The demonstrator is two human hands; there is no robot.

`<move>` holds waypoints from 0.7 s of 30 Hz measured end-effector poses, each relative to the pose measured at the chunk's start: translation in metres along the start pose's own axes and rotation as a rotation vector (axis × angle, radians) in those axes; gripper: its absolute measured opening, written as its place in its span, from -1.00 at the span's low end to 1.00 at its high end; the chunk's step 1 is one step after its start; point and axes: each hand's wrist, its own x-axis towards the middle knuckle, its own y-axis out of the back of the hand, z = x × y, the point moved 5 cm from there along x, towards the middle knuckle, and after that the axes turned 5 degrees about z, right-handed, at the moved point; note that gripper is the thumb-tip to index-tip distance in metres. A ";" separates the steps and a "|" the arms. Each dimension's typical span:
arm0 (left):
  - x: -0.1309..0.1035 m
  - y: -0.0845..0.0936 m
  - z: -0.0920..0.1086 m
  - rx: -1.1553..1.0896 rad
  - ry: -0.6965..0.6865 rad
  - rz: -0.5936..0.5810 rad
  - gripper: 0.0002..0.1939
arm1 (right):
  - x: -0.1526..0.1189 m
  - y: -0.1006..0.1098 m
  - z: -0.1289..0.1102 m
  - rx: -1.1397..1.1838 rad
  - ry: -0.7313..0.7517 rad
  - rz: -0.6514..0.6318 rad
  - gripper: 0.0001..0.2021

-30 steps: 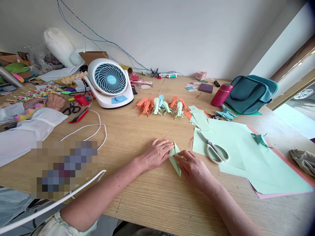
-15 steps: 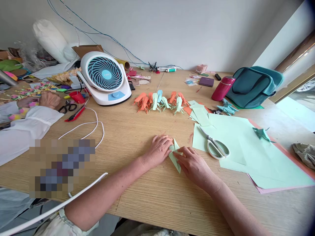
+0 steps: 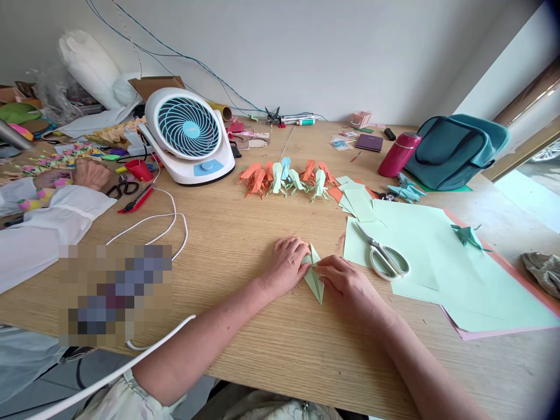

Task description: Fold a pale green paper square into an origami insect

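A narrow, pointed piece of folded pale green paper lies on the wooden table, one tip toward me and one away. My left hand rests on its left side, fingers curled together and pressing the edge. From the right, my right hand pinches the middle of the paper with thumb and fingertips. White-handled scissors lie on large pale green sheets at the right. Beyond my hands stands a row of folded orange, green and blue paper figures.
A white fan stands at back left, near a red cup and white cable. Another person's hands are at far left. A pink bottle and teal bag stand at back right. Small green squares lie nearby.
My right fingers have shifted slightly right, showing more of the folded paper's lower half. My left hand stays on its left side. The whole view has shifted a little.
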 end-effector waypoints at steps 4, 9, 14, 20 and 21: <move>-0.001 0.004 0.003 0.007 -0.028 0.045 -0.82 | -0.001 0.001 0.007 0.031 -0.036 0.018 -0.70; -0.001 0.005 0.012 0.045 -0.084 -0.017 -0.85 | -0.001 0.002 0.006 -0.003 -0.021 0.004 -0.72; -0.001 0.004 0.016 0.028 -0.136 -0.050 -0.90 | -0.003 0.005 0.000 -0.036 0.005 -0.024 -0.71; -0.002 0.005 0.015 -0.003 -0.144 0.001 -0.85 | -0.006 0.008 -0.013 -0.092 0.012 -0.147 -0.56; -0.002 0.005 0.014 -0.002 -0.145 0.003 -0.86 | -0.007 0.009 -0.015 -0.102 0.011 -0.171 -0.53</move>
